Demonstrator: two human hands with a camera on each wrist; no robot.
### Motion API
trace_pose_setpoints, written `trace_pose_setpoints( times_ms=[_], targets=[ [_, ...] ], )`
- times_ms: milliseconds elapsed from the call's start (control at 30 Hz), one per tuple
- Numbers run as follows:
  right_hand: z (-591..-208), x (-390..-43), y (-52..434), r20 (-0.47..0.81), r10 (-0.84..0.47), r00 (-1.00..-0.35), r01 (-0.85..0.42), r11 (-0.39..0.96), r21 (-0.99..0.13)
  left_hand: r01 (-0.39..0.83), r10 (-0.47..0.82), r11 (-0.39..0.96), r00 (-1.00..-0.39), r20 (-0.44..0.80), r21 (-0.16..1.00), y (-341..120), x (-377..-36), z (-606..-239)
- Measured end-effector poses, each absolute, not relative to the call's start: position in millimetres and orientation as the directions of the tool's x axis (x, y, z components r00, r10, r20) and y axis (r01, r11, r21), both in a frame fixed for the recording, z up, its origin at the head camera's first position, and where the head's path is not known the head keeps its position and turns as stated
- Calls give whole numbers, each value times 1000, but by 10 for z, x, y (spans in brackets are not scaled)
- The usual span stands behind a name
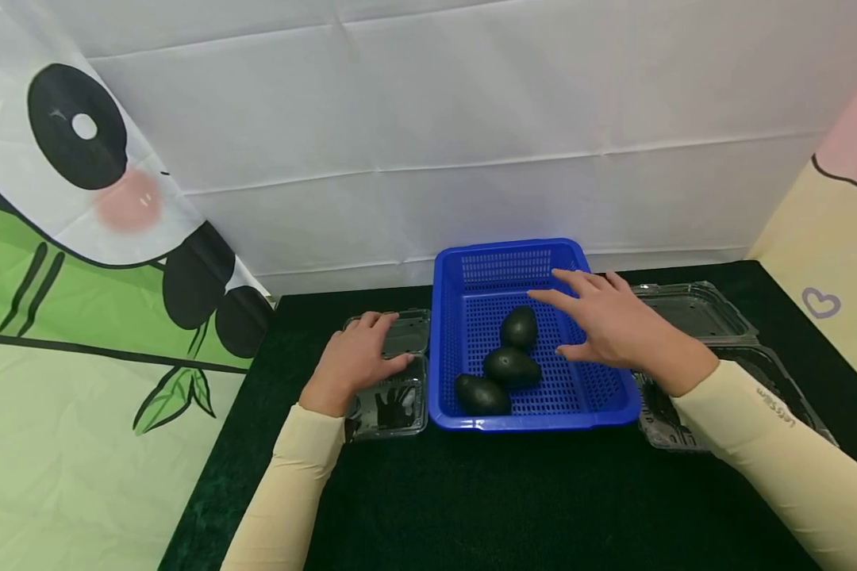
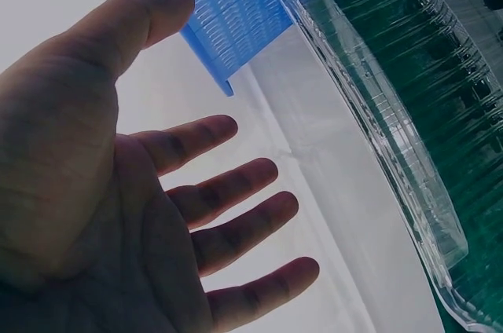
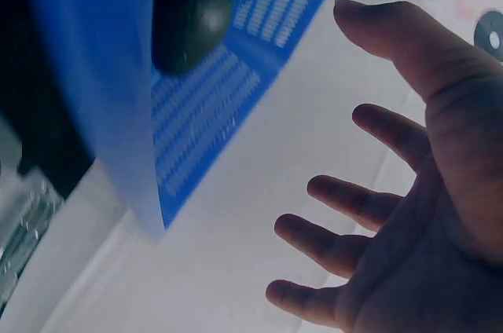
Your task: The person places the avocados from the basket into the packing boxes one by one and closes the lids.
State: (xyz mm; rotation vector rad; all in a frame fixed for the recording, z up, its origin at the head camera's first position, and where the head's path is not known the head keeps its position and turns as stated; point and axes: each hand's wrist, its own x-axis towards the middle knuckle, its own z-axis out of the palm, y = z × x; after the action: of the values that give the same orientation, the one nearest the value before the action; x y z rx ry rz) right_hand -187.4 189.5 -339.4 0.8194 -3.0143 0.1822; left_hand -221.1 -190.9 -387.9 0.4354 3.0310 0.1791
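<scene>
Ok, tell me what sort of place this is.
Probably a staged tabletop set for recording, not a kitchen: a dark green cloth table, hung white sheets and a panda backdrop, and a blue basket of avocados.

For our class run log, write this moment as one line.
right hand: open, over blue basket | left hand: open, on clear clamshell box | basket: three avocados

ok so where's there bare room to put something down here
The dark table mat is bare in front of the blue basket, between the sleeves. The basket's right half is free; three avocados crowd its left. Clear clamshell boxes flank it.
</scene>
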Motion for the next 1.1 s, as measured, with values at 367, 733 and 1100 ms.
trace_pose_setpoints(
  times_ms=[367, 733, 1100],
  targets=[
    [-3567, -1850, 1552, -43, -560, -828, -556, 828, -70, 276, 285, 954, -956, -69, 120, -1961, -2178, -3879],
    [-3454, -1851, 1282, -95, -621, -778, -622, 783, -17, 288, 297, 950, -953, -64, 123, -1991, -2152, -3859],
    [-3643, -1884, 1017, -256, -632, -732, -640, 766, -63, 293, 301, 949, -952, -59, 121, -2026, -2119, -3855]
  ],
)
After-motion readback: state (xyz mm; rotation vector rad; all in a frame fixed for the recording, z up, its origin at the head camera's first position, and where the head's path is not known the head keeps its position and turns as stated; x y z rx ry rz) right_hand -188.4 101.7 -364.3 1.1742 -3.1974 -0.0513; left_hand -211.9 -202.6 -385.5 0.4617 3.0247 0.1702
